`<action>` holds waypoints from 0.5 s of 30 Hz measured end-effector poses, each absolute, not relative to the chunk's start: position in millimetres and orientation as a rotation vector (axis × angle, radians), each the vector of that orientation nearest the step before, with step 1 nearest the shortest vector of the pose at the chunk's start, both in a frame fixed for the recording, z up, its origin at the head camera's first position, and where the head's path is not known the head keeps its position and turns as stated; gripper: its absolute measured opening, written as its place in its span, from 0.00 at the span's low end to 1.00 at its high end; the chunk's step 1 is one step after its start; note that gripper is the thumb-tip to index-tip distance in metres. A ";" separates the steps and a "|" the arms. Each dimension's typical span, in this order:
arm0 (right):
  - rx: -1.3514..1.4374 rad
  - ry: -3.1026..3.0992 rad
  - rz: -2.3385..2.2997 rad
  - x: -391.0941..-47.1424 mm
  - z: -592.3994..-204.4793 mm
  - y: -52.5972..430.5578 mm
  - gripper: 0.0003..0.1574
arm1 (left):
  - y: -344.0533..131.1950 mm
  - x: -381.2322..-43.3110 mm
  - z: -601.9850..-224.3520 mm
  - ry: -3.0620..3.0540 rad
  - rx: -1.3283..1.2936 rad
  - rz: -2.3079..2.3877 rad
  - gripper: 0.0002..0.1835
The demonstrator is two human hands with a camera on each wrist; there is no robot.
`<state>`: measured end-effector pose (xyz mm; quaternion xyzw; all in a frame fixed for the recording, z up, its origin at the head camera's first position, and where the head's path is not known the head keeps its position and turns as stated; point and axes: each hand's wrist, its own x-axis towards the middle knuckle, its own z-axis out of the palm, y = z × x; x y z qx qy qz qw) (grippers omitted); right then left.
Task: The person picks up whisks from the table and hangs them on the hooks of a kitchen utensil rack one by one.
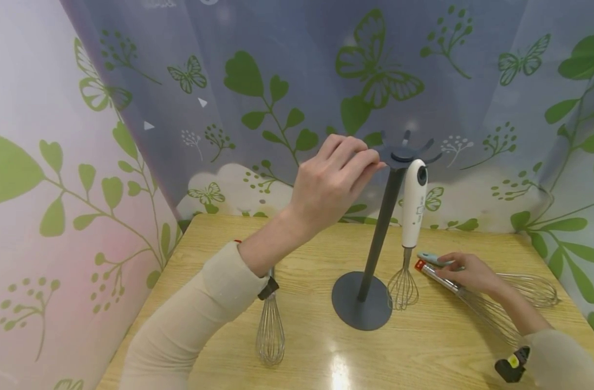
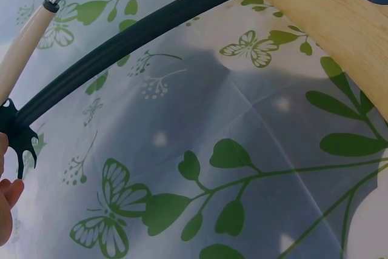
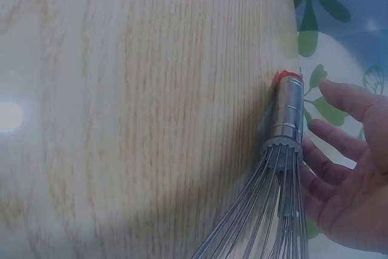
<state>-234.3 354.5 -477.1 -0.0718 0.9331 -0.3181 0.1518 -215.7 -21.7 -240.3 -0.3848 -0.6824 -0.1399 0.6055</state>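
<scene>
A dark grey utensil stand (image 1: 382,233) with a hooked top stands upright on the table. My left hand (image 1: 328,176) is raised at its top, and the fingers pinch a hook on its left side. From another hook hangs a whisk with a white handle (image 1: 415,206). My right hand (image 1: 472,273) is over a steel-handled whisk (image 1: 443,279) with a red end, lying at the right. In the right wrist view its fingers (image 3: 339,141) are spread beside the metal handle, the thumb apart from it. A light-blue-handled whisk (image 1: 430,259) lies behind, partly hidden by that hand.
Another wire whisk (image 1: 271,330) lies on the wooden table (image 1: 306,303) to the left of the stand, its handle partly behind my left forearm. Patterned cloth (image 1: 287,70) rises behind the table and along both sides.
</scene>
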 end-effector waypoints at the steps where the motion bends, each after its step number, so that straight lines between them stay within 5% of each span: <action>1: -0.207 2.675 -0.912 -234.3 -478.2 354.6 0.37 | -21.5 -215.7 -240.4 -1.578 -0.890 -0.324 0.10; 15: -0.255 2.628 -0.907 -234.7 -481.3 351.9 0.36 | -20.3 -214.7 -240.7 -1.568 -0.895 -0.323 0.10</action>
